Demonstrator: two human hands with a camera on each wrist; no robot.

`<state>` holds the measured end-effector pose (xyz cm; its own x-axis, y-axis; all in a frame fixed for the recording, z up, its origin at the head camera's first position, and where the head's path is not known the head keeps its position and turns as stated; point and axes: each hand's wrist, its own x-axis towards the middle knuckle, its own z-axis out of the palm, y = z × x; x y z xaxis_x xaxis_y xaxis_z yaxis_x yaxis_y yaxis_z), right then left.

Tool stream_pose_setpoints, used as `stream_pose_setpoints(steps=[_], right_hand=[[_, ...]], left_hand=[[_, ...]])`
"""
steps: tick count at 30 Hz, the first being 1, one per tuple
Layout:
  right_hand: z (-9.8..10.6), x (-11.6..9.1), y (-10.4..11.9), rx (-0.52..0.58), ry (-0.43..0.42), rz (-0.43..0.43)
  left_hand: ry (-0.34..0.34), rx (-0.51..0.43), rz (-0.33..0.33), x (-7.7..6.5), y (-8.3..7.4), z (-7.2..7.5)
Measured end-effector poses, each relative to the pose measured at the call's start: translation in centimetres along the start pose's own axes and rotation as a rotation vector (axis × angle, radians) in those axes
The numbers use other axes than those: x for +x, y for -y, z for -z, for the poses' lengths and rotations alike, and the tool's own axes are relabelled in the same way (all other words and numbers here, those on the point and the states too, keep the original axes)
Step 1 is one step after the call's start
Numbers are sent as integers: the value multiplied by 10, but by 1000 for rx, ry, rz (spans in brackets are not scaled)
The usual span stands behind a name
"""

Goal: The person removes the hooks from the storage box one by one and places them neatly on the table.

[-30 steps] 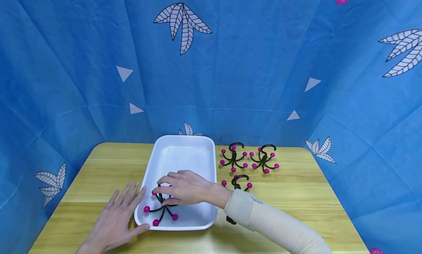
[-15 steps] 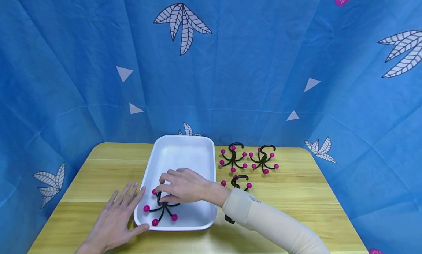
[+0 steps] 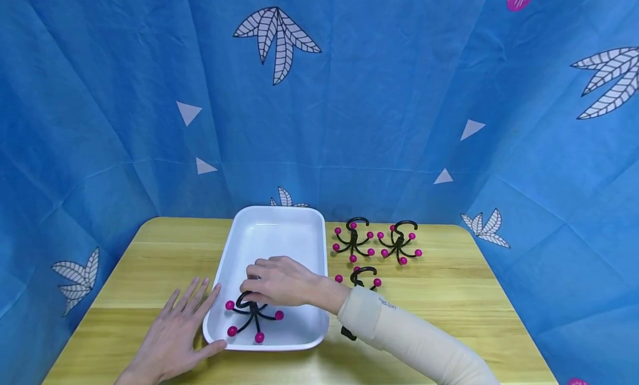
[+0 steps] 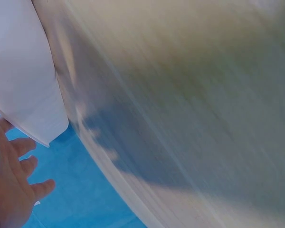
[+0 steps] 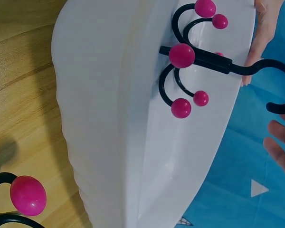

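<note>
Inside the white tray, near its front end, stands a black multi-arm hook hanger with pink ball tips and a curved hook on top. My right hand pinches it by the hook. In the right wrist view the fingers meet the curved end of the hanger, partly cut off by the frame edge. My left hand lies with fingers spread at the tray's left front corner, the thumb against the rim. The left wrist view shows its fingers by the tray wall.
Right of the tray, two similar hangers stand at the back of the wooden table. Another hanger is partly hidden by the right forearm, and a black piece shows below the sleeve. A blue curtain surrounds the table.
The hanger in the tray has turned and shifted slightly right, so its hook now curves out to the left of the right hand. The right fingers have drawn closer together. The left hand stays put.
</note>
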<state>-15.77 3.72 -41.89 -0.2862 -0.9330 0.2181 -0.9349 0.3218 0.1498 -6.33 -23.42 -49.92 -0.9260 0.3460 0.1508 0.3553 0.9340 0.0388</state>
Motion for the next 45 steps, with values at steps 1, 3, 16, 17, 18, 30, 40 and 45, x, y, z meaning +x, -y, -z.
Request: stream_pose_setpoints(steps=[1, 3, 16, 17, 18, 30, 40, 45], right_hand=[[0, 0, 0, -5, -2, 2], [0, -2, 0, -21, -8, 6], [10, -10, 3, -53, -18, 16], [12, -11, 3, -51, -21, 17], [13, -12, 3, -52, -27, 19], [27, -25, -2, -84, -172, 14], [50, -43, -7, -68, -217, -11], [63, -54, -8, -41, -244, -30]], left_hand=[[4, 0, 4, 0, 0, 0], [10, 0, 8, 0, 0, 0], [-17, 19, -6, 0, 0, 0], [-17, 18, -5, 0, 0, 0], [-17, 17, -5, 0, 0, 0], [-18, 2, 8, 0, 0, -1], [-17, 8, 3, -2, 1, -1], [-22, 3, -8, -1, 1, -1]])
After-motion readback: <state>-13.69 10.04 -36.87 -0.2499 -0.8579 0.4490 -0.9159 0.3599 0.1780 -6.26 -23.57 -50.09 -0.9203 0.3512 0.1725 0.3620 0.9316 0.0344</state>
